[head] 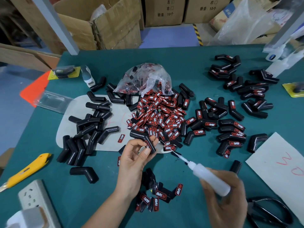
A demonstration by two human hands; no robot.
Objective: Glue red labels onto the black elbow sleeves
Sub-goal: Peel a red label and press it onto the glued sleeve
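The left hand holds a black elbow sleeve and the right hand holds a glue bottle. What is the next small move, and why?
Probably bring the white squeeze glue bottle in the right hand a little up and left, so its thin nozzle reaches the black bent rubber elbow sleeve gripped by the left hand. The tip seems apart from the sleeve, near loose labels.

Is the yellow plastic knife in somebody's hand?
No, the yellow plastic utility knife lies alone on the green table, left of both hands.

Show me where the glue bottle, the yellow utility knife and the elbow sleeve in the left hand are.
glue bottle [212,180]: head view, middle of its white body.
yellow utility knife [27,170]: head view, middle of its yellow handle.
elbow sleeve [141,137]: head view, at its bend.
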